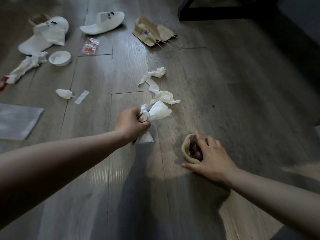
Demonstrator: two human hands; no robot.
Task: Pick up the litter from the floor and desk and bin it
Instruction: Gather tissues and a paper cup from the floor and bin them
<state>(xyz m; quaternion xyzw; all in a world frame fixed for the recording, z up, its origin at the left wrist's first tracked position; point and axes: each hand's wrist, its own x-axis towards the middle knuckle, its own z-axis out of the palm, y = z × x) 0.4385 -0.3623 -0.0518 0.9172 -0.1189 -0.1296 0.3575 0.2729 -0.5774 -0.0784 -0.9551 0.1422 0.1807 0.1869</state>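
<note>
Head view shows collection under way: left hand (131, 123) fisted on tissues (155, 111), right hand (210, 158) fingers spread, closing round a brown cup (187, 148) on the floor (242, 101); next, probably grip and lift it.

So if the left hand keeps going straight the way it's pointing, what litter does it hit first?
Probably the crumpled cream napkin, just beyond the white tissue the left hand already grips. Depth is hard to judge from this view.
</note>
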